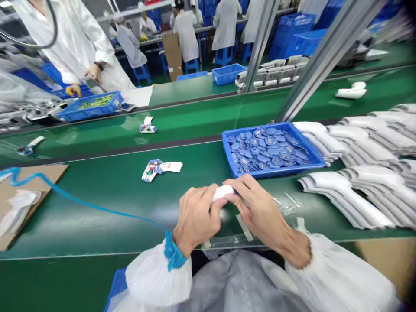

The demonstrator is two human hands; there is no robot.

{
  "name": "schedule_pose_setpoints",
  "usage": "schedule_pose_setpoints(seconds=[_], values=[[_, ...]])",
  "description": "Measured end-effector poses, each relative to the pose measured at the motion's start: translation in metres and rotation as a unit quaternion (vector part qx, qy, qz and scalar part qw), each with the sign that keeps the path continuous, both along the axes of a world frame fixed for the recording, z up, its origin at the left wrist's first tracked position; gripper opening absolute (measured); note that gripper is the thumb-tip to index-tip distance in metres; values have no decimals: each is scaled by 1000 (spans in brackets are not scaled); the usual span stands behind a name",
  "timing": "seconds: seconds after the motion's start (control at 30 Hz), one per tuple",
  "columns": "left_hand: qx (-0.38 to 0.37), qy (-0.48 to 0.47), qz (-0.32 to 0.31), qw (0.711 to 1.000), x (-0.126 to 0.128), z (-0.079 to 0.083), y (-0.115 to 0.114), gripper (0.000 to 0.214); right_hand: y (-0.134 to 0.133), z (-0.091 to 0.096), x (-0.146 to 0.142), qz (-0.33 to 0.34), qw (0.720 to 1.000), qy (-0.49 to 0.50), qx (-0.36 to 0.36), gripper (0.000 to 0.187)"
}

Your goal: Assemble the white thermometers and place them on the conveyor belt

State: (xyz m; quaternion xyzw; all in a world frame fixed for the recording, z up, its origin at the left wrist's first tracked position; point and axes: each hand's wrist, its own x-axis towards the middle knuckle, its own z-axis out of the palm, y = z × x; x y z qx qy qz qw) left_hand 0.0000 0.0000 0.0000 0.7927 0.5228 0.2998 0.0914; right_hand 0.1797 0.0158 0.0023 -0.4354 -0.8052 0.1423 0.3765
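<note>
Between my two hands, above the green work surface, is a white plastic housing piece [222,193], mostly covered by fingers. My left hand [199,212] is closed on its left end. The fingertips of my right hand [255,208] pinch the right end, where a bit of dark blue shows. A blue bin [312,166] full of small blue parts [266,149] stands just beyond my right hand. To the left, a white housing with a circuit board and blue piece [159,168] lies on the surface. A blue cord strap [173,253] circles my left wrist.
Stacked white shells [344,195] fill the right side. Cardboard [48,177] lies at the left, and the blue cord [91,208] crosses from it. On the belt beyond lie similar assemblies [148,125]. A metal post [312,60] rises behind the bin. A co-worker [74,43] stands across the line.
</note>
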Motion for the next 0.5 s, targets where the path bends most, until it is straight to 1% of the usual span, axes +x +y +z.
schedule_pose_setpoints(seconds=[0.03,0.07,0.1,0.13,0.17,0.2,0.27,0.3,0.33,0.4,0.43,0.47,0.5], values=[[-10,-4,-26,1000,-1,2,-3,16,-3,0,6,13,1000,-4,2,15],[-16,-11,-38,999,-1,3,-6,17,-6,0,11,23,1000,-9,0,13],[-16,-22,-36,999,-1,3,-9,16,-9,0,16,32,999,-15,-4,13],[-12,-36,-20,999,0,2,-11,14,-12,0,20,39,999,-21,-12,13],[-4,-60,17,998,1,-2,-12,12,-16,-1,22,47,998,-27,-26,13],[11,-82,66,994,3,-6,-12,15,-20,-2,23,49,997,-35,-43,14],[58,-102,163,980,9,-17,-8,32,-28,-5,20,44,995,-59,-73,18],[83,-97,187,974,12,-22,-4,40,-32,-8,17,37,994,-78,-73,19],[104,-87,192,972,14,-27,0,45,-35,-10,12,28,993,-99,-60,20],[126,-71,168,975,16,-30,8,49,-42,-16,4,9,991,-130,-13,23],[124,-67,149,979,15,-29,11,50,-44,-18,0,-2,991,-134,5,25],[108,-64,131,983,13,-26,12,50,-46,-19,-2,-12,992,-127,6,27],[81,-63,117,988,10,-22,11,50,-47,-20,-3,-21,994,-109,-18,29]])
